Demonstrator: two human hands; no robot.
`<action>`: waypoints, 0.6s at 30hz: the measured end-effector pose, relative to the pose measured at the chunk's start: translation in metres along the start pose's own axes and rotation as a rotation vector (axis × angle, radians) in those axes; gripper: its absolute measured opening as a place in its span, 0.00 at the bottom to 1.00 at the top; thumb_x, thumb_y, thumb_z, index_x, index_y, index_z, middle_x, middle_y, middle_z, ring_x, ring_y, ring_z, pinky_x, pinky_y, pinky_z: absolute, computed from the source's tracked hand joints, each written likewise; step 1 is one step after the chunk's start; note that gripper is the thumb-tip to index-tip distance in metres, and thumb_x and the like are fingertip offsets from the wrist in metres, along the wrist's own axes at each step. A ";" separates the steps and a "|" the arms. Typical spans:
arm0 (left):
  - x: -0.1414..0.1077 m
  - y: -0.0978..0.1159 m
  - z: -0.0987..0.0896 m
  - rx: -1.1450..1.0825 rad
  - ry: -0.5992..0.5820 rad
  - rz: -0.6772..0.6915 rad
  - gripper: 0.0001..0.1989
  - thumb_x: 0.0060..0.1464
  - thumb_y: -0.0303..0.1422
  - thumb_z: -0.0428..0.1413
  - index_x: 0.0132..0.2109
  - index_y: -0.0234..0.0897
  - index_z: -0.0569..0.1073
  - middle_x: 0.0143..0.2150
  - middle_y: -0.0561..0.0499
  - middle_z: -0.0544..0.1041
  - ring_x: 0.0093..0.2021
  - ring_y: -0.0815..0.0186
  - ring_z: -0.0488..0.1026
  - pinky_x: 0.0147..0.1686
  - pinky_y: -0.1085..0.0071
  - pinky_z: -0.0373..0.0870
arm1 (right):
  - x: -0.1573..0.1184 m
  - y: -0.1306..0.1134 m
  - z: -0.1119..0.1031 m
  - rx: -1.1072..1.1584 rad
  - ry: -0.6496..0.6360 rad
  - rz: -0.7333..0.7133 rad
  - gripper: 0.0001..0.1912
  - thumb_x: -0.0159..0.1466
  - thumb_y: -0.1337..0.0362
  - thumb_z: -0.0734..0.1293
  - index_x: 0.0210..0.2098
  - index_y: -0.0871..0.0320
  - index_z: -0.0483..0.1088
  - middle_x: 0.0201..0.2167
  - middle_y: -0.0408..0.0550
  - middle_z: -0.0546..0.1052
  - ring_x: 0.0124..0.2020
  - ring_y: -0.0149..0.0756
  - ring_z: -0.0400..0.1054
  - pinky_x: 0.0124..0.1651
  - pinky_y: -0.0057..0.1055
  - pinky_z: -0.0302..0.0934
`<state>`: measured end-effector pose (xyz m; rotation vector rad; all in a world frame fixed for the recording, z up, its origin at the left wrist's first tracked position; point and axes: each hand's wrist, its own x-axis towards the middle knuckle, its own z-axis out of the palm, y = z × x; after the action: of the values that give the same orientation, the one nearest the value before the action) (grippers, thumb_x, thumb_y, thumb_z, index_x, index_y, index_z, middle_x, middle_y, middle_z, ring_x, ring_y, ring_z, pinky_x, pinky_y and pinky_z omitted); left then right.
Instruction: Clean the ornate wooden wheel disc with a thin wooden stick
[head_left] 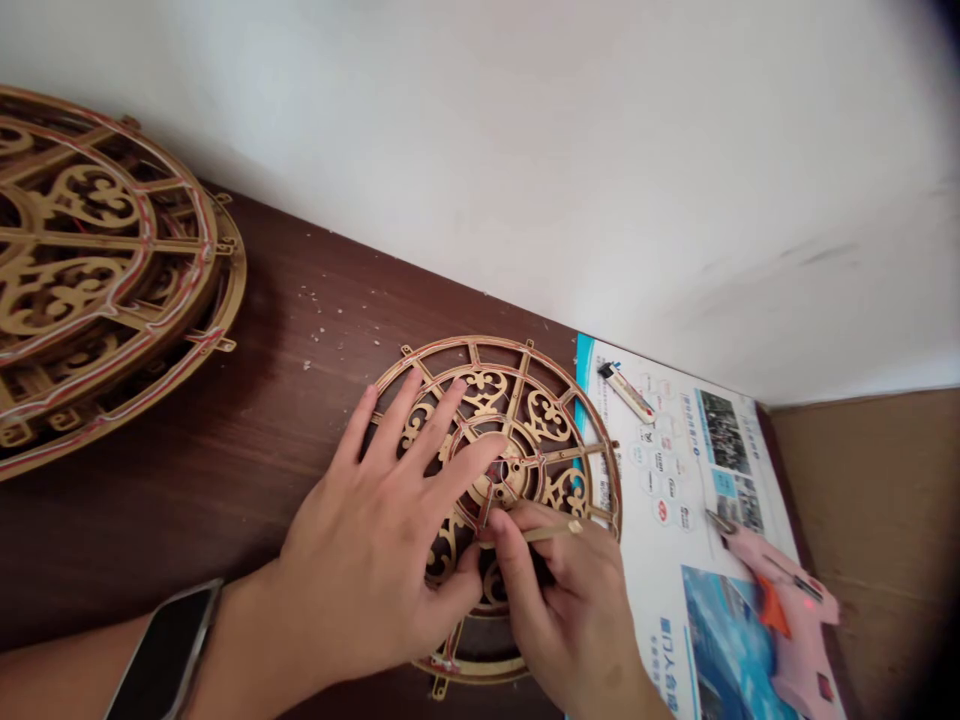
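A round gold openwork frame (517,400) with red and white lines along its ribs lies flat on the dark wooden table (300,400). My left hand (382,520) rests on its left side, fingers spread, the thumb tip near the lower middle. In my right hand (566,590), a thin pale stick (551,532) is pinched between thumb and fingers, pointing left toward the frame's lower centre. Its tip is partly hidden by my fingertips, close to my left thumb.
Stacked larger gold frames (127,240) fill the left side. On the right, a printed sheet (652,540) bears a small white tube-like item (630,393) and a pink glue gun (787,590). White crumbs dot the table. Beyond stand a white wall (525,150) and brown cardboard (877,500).
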<state>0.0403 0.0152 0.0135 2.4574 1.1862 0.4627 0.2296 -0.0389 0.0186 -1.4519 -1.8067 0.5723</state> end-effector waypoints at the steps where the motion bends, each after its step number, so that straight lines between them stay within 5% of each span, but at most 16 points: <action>1: 0.000 0.000 0.000 0.000 0.004 0.012 0.35 0.65 0.47 0.62 0.75 0.49 0.64 0.85 0.45 0.54 0.86 0.40 0.42 0.82 0.32 0.42 | 0.000 0.000 0.000 0.017 0.022 0.015 0.20 0.77 0.72 0.65 0.27 0.57 0.70 0.22 0.40 0.73 0.22 0.26 0.68 0.30 0.25 0.62; 5: -0.003 -0.002 -0.002 -0.016 0.016 0.054 0.30 0.68 0.47 0.59 0.70 0.40 0.68 0.84 0.44 0.58 0.87 0.45 0.43 0.85 0.39 0.40 | -0.004 0.000 -0.005 0.069 0.125 0.082 0.18 0.77 0.71 0.66 0.29 0.57 0.74 0.22 0.40 0.74 0.23 0.27 0.71 0.29 0.25 0.65; 13: -0.005 -0.005 0.000 0.009 -0.040 0.096 0.34 0.69 0.50 0.58 0.74 0.42 0.67 0.86 0.49 0.53 0.87 0.50 0.43 0.85 0.43 0.38 | -0.014 -0.002 -0.021 0.095 0.154 0.141 0.09 0.73 0.72 0.71 0.46 0.51 0.79 0.35 0.41 0.84 0.29 0.29 0.78 0.32 0.24 0.73; 18: -0.004 -0.004 0.002 0.000 -0.030 0.091 0.33 0.67 0.50 0.60 0.72 0.41 0.70 0.85 0.49 0.54 0.87 0.50 0.44 0.85 0.45 0.37 | -0.012 -0.001 -0.029 0.044 0.010 0.069 0.10 0.72 0.72 0.71 0.47 0.50 0.77 0.36 0.42 0.85 0.33 0.30 0.81 0.35 0.22 0.76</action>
<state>0.0355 0.0139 0.0093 2.5173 1.0664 0.4498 0.2524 -0.0533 0.0341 -1.4894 -1.7317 0.6347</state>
